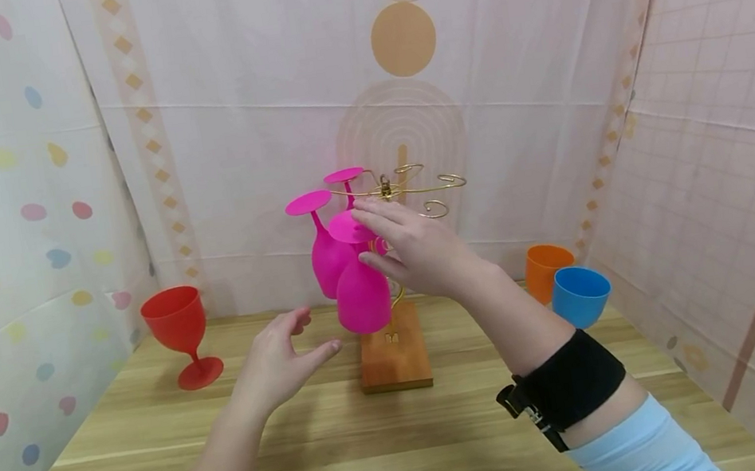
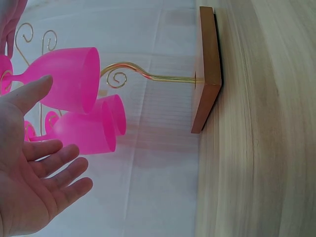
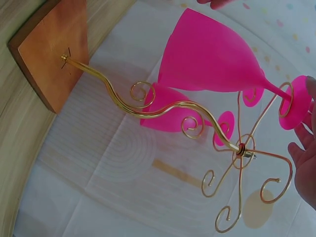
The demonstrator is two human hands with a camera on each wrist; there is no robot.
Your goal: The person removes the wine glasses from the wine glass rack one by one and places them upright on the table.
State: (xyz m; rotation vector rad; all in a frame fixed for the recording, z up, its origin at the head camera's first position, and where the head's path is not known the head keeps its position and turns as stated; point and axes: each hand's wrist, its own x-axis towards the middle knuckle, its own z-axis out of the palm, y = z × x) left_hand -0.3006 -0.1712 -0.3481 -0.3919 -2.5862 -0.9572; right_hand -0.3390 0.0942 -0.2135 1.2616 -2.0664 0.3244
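Note:
Three pink plastic goblets hang upside down by their feet from a gold wire rack (image 3: 180, 104). The nearest goblet (image 1: 363, 298) hangs in front of the other two; one of those, a goblet (image 1: 327, 263), is at its left. My right hand (image 1: 416, 250) is at the nearest goblet's foot (image 3: 295, 102), fingers extended and thumb apart; whether it touches the foot is hard to tell. Lower left, my left hand (image 1: 282, 361) holds nothing, its palm turned toward the goblets. In the left wrist view its thumb overlaps the nearest goblet (image 2: 71, 79); contact is unclear.
The rack stands on a wooden base (image 1: 395, 362) on the wood-grain table (image 1: 379, 452). A red goblet (image 1: 176, 324) stands upright at the left. At the right are an orange cup (image 1: 545, 268) and a blue cup (image 1: 581, 294). Patterned curtains enclose the table.

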